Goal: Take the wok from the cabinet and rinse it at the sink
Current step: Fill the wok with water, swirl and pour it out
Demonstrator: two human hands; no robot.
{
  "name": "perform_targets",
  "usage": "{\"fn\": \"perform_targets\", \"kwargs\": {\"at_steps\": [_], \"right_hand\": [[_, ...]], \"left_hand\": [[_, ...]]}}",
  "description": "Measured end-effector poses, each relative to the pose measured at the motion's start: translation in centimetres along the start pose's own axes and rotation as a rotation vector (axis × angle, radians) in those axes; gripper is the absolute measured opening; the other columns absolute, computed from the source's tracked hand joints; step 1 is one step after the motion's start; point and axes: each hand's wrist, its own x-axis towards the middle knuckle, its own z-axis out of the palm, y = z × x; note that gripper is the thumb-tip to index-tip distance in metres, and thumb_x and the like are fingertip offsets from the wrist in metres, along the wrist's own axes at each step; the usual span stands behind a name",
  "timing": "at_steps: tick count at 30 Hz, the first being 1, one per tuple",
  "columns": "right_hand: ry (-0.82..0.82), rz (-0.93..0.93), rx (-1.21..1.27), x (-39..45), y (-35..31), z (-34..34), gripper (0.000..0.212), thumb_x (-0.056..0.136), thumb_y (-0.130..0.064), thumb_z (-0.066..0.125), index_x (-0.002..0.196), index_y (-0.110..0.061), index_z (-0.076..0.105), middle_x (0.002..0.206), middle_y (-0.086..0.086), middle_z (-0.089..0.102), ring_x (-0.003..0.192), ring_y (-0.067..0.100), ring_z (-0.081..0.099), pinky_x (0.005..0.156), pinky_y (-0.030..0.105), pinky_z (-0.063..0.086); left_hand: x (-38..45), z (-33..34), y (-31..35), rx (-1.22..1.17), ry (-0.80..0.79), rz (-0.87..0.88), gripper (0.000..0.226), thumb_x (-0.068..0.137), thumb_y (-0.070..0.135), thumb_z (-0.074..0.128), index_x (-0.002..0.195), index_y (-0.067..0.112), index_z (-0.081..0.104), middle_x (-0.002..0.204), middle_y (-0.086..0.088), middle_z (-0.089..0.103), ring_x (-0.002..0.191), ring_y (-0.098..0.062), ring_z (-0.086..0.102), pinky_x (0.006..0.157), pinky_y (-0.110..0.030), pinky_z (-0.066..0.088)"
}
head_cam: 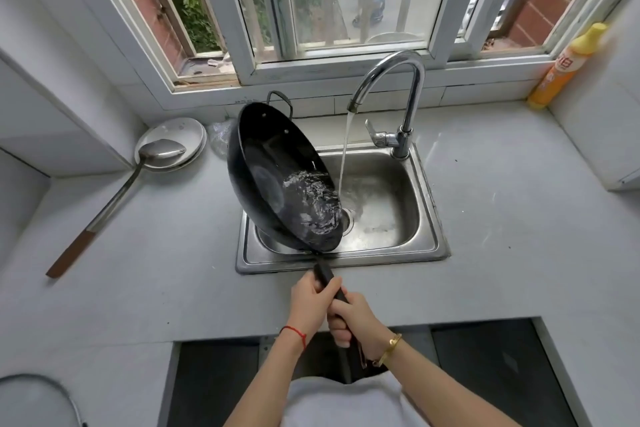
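Note:
The black wok (266,163) hangs tilted over the left half of the steel sink (426,246), its right rim down, and water swirls in its lower part. Both hands grip its long black handle at the sink's front edge: my left hand (311,302) higher up, my right hand (353,319) just below it. The chrome faucet (412,94) runs, and its stream falls into the basin just right of the wok's rim.
A white plate (183,128) with a long metal ladle (114,198) lies on the counter at the left. An orange detergent bottle (568,69) stands at the back right corner. A window runs behind the sink. A dark opening sits below the counter's front edge.

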Motion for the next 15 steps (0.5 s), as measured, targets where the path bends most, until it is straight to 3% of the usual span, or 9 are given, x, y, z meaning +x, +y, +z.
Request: {"fn": "perform_targets", "kwargs": {"at_steps": [3,11,15], "right_hand": [[-0.055,0.038,0.066,0.8,-0.1,0.2,0.026,0.095,-0.003,0.043,0.071,-0.014,0.043,0.043,-0.003,0.032,0.032,0.009,0.031,0.033,0.017,0.028],[-0.195,0.11,0.126,2.4,-0.1,0.6,0.045,0.097,-0.01,0.041,0.054,-0.02,0.032,0.037,-0.006,0.027,0.027,0.006,0.027,0.029,0.015,0.023],[-0.25,0.129,0.139,2.9,-0.8,0.3,0.047,0.097,-0.012,0.041,0.052,-0.019,0.032,0.035,-0.007,0.03,0.026,0.005,0.028,0.028,0.016,0.023]], "left_hand": [[0.1,-0.3,0.6,0.064,0.106,0.031,0.029,0.078,0.022,0.074,0.065,0.011,0.05,0.053,0.003,0.046,0.053,-0.011,0.042,0.054,-0.026,0.04],[0.4,-1.4,0.9,0.166,0.174,0.031,0.035,0.069,0.042,0.07,0.07,0.008,0.06,0.054,-0.007,0.061,0.054,-0.016,0.054,0.063,-0.041,0.052],[0.6,-1.6,1.7,0.159,0.198,0.042,0.03,0.074,0.034,0.073,0.07,0.007,0.06,0.052,-0.002,0.06,0.052,-0.017,0.053,0.063,-0.041,0.051]]}}
